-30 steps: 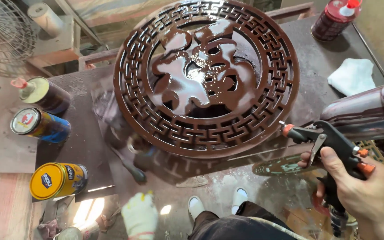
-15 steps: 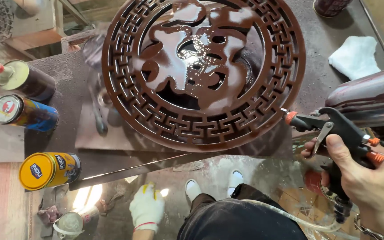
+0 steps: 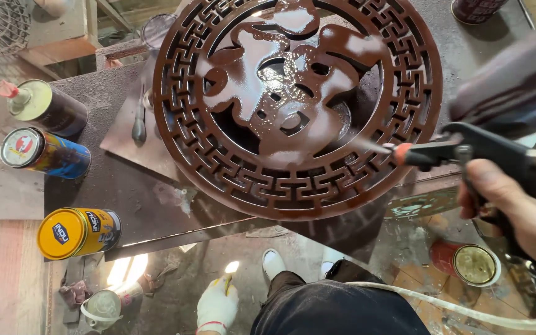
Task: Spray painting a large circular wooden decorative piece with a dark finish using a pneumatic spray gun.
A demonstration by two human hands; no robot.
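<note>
Now spray gun (image 3: 466,152) nearer carved panel (image 3: 296,105).

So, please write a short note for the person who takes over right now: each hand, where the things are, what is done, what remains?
Right hand: grips the spray gun, nozzle aimed at the round carved panel, at its right edge.
Left hand: white glove, hanging low by the leg, holding nothing.
Panel lies flat on the dark worktable. Three cans lie at the left.
Done: panel looks glossy and wet with brown coat nearly all over.
Left: probably only the lower right rim; I cannot tell for certain.
</note>
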